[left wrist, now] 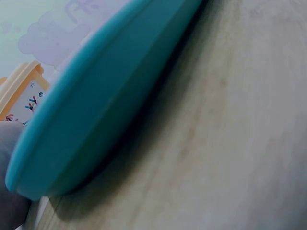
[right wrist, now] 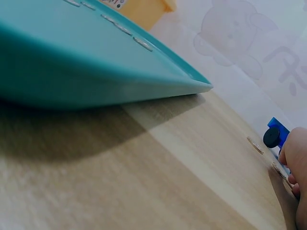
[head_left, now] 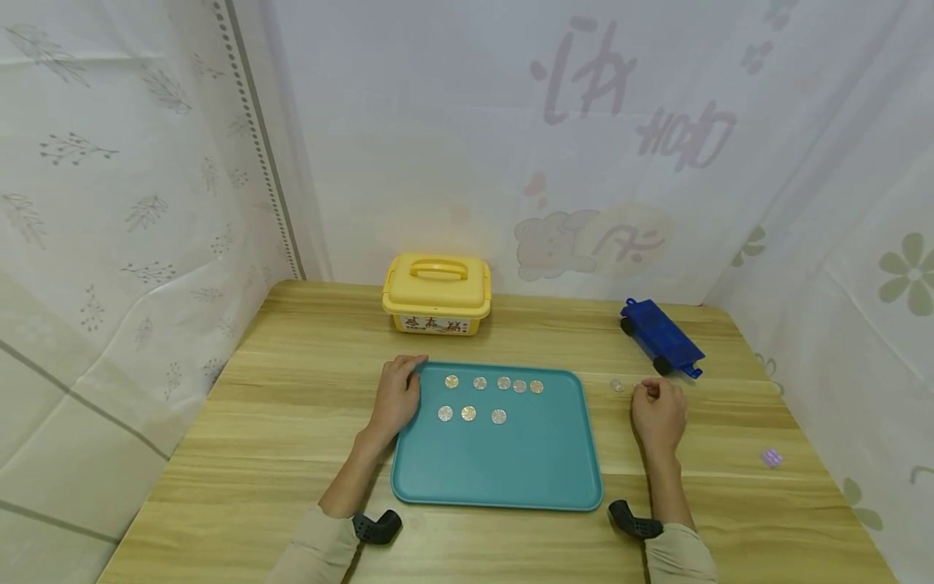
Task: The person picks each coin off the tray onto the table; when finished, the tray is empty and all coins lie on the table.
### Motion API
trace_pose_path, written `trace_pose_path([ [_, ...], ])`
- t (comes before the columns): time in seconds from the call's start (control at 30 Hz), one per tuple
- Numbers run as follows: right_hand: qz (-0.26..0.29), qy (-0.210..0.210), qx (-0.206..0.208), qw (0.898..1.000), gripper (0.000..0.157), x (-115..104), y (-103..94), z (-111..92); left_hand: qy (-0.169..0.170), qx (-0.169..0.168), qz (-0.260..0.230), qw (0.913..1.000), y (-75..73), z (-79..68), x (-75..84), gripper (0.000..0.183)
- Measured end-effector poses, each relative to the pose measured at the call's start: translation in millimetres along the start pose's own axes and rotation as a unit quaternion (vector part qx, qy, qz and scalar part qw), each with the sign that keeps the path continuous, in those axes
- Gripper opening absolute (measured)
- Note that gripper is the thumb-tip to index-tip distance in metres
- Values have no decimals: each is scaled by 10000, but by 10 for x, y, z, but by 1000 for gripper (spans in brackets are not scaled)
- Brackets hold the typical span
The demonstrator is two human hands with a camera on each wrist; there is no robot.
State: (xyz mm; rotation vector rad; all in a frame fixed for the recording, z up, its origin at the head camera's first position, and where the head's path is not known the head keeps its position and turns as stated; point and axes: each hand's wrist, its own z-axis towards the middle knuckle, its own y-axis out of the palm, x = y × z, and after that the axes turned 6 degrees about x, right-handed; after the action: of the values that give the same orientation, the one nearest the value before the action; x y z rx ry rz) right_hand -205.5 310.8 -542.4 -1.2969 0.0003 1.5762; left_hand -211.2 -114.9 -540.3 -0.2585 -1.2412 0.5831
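A teal tray (head_left: 503, 470) lies on the table with several round gold and silver coins on it in two rows, among them a gold coin (head_left: 469, 414). My left hand (head_left: 397, 397) rests against the tray's far left corner, its fingers along the rim. To the right of the tray, my right hand (head_left: 660, 414) has its fingers curled down at the tabletop. In the right wrist view those fingertips pinch the edge of a coin (right wrist: 279, 170), mostly hidden from the head view. Another coin (head_left: 617, 386) lies flat between that hand and the tray.
Behind the tray stands a yellow lidded box (head_left: 438, 296) with a handle. A blue toy wagon (head_left: 662, 337) with black wheels sits beyond my right hand. Near the right table edge lies a small purple block (head_left: 772, 458). Patterned curtains (head_left: 452, 122) hang behind the table.
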Motion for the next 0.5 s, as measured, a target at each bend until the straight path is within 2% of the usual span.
trace_pose_path([
  [0.17, 192, -46, 208, 9996, 21, -8, 6, -1, -13, -34, 11, 10000, 1, -1, -5, 34],
  [0.37, 410, -322, 625, 9967, 18, -47, 20, -13, -93, -40, 26, 9999, -8, -5, -5, 34],
  [0.5, 454, -361, 617, 9964, 18, -63, 56, -34, -68, -32, 22, 10000, 1, 1, -1, 34],
])
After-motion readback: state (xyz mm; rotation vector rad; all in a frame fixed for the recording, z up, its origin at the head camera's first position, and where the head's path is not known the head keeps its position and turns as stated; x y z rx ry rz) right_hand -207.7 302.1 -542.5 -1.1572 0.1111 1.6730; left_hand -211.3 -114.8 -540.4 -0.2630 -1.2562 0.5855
